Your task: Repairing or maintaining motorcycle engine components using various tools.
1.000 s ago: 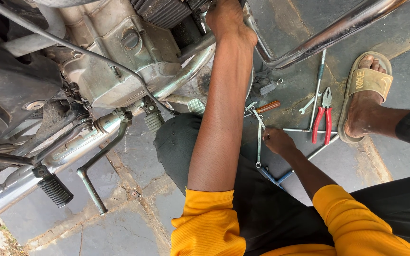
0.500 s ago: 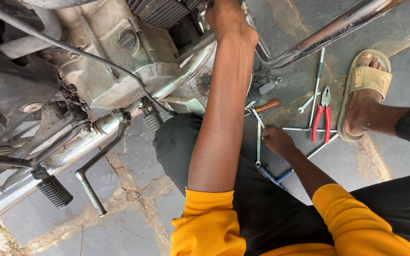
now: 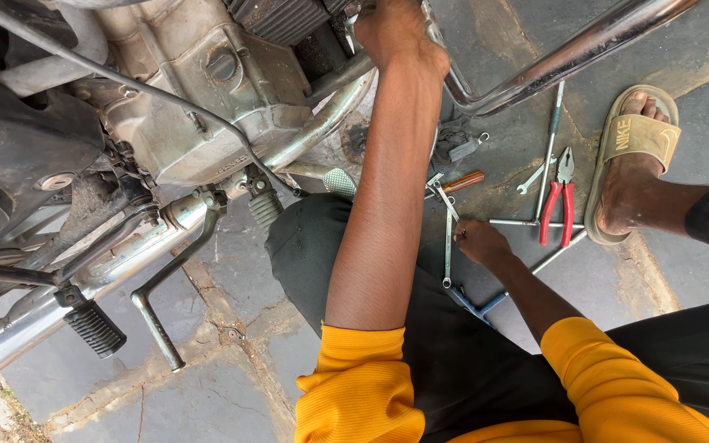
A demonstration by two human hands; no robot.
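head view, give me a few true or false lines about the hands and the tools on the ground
1. The left hand reaches up to the motorcycle engine. True.
2. The right hand is down among the tools, at a thin wrench. True.
3. The red-handled pliers are held in the right hand. False: they lie on the ground beside the sandal.
4. The person wears blue sleeves. False: the sleeves are yellow.
5. A wooden-handled screwdriver lies on the ground. True.
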